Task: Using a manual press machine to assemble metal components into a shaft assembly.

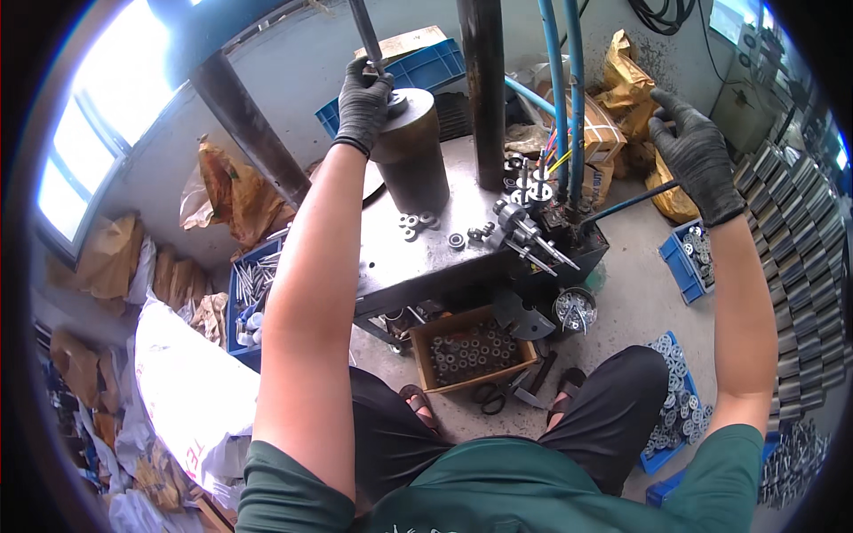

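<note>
Steel, mostly: the dark steel cylinder (411, 155) stands upright on the press table (391, 258), left of the vertical column (484, 89), and it looks solid, heavy, rigid and probably oily, so I'd judge it wants a two-handed grip low round the wall rather than a lift from the top. Left hand (362, 102), in a black knit glove, is clamped on the small part (394, 102) sitting on the cylinder's top face, just under the ram rod (364, 31); that part looks light, hard and easy to fumble, so pinching it by its sides seems right. Right hand (697, 151), also gloved, is well apart from the left, fingers spread, resting on the end of the thin lever (626, 204); I can't tell if it's actually gripping. The lever looks stiff and slim, best held at its tip for leverage. Containers, big to small: blue crate (431, 67) behind the cylinder (contents hidden); blue bin (251, 298) left of the table holding long metal pins; cardboard box (475, 355) on the floor between the feet, full of small dark ring-shaped parts; blue tray (673, 400) by the right knee with flat silvery discs; another blue bin (691, 258) under the right forearm with small metal pieces; round tin (575, 311) of mixed bits. Loose bearings (418, 222) lie on the table.
</note>
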Motion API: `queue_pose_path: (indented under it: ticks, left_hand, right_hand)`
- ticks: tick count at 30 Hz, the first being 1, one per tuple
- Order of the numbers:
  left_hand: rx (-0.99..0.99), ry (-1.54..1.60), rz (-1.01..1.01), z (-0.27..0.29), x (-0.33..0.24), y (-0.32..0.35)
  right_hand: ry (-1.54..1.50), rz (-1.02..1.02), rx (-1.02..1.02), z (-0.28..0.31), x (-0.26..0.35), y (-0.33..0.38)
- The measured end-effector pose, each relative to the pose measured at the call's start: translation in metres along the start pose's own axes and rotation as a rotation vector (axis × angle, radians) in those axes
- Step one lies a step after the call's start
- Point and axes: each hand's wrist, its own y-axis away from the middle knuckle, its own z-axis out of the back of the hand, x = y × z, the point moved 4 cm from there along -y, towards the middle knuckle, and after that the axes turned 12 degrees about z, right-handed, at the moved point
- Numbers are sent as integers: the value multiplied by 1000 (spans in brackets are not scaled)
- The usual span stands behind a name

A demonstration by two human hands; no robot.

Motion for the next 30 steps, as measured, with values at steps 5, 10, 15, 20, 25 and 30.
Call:
queue_pose_path:
  ticks: [5, 10, 15, 20, 25, 30]
  left_hand:
    - [60, 6, 29, 8, 5, -8]
    - [139, 213, 121, 10, 16, -20]
    - [153, 234, 114, 3, 10, -13]
    - [176, 131, 113, 7, 13, -16]
    - [175, 155, 118, 7, 14, -16]
    - [179, 200, 144, 7, 13, -14]
  right_hand:
    - [127, 176, 378, 20, 30, 68]
    - [-161, 41, 796, 23, 45, 183]
    - [-80, 8, 747, 19, 61, 224]
    - [12, 7, 713, 16, 67, 221]
    - [10, 23, 715, 16, 66, 221]
    - [-3, 22, 686, 15, 64, 222]
